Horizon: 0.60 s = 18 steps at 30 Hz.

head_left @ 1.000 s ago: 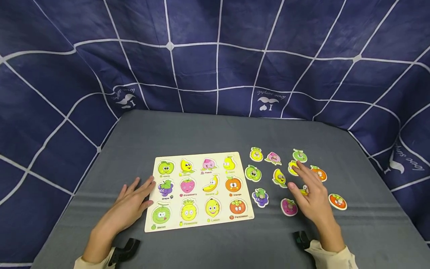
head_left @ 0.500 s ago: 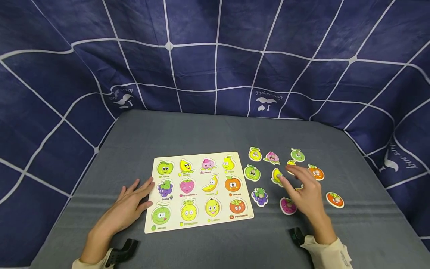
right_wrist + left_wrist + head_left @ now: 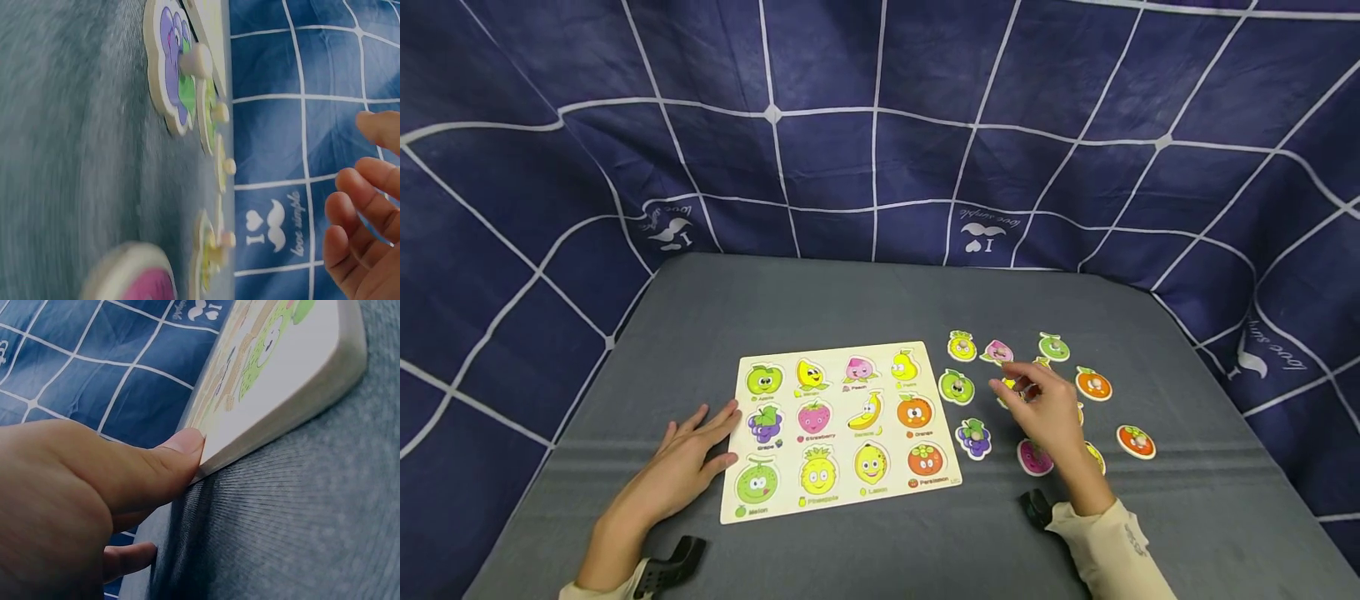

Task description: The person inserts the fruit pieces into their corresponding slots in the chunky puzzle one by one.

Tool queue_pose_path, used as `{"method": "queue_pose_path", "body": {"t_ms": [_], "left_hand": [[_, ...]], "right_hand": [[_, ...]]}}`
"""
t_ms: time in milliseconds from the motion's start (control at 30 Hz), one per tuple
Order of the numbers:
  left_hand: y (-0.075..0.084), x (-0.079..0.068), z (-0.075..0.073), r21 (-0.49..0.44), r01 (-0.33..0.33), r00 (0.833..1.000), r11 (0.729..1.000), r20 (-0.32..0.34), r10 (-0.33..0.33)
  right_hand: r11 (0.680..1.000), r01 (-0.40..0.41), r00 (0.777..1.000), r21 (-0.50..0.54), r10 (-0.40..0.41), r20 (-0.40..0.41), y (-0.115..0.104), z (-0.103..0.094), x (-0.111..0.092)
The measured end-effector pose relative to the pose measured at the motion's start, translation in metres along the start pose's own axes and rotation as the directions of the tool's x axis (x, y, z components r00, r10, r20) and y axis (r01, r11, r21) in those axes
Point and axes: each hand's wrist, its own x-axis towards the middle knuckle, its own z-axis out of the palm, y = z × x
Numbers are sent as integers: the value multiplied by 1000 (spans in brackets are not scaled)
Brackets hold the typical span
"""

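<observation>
A pale puzzle board (image 3: pixel 891 429) printed with cartoon fruits lies on the grey cloth. At its left edge, my left hand (image 3: pixel 673 467) touches the board with fingers spread; the left wrist view shows the thumb (image 3: pixel 181 442) against the board's corner. To the right, my right hand (image 3: pixel 1047 412) hovers over loose knobbed fruit pieces, thumb and fingers apart and slightly bent, holding nothing. Just under its fingertips is a yellow piece (image 3: pixel 1009 384), partly hidden. Nearby lie a grape piece (image 3: pixel 973 438), a green apple piece (image 3: pixel 957 387) and a pink strawberry piece (image 3: pixel 1034 458).
Further pieces lie around: pineapple (image 3: pixel 962 346), peach (image 3: pixel 997 352), melon (image 3: pixel 1054 347), orange (image 3: pixel 1093 384) and persimmon (image 3: pixel 1136 442). More yellow ones are partly covered by the right hand and wrist. A blue gridded curtain (image 3: pixel 820 158) surrounds the table.
My right hand has moved left over the pieces, from near the strawberry and orange to the yellow piece, its fingers more bent. My left hand stays at the board's edge.
</observation>
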Motion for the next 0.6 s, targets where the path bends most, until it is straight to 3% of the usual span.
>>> {"method": "queue_pose_path", "body": {"t_ms": [133, 333, 600], "left_hand": [[0, -1, 0, 1, 5, 1000, 1000, 5, -5], [1, -1, 1, -4, 9, 1000, 1000, 9, -9], [0, -1, 0, -2, 12, 1000, 1000, 5, -11]], "right_hand": [[996, -92, 990, -4, 92, 104, -1, 10, 2], [980, -193, 940, -49, 199, 276, -1, 21, 2], [971, -224, 907, -83, 239, 347, -1, 29, 9]]}}
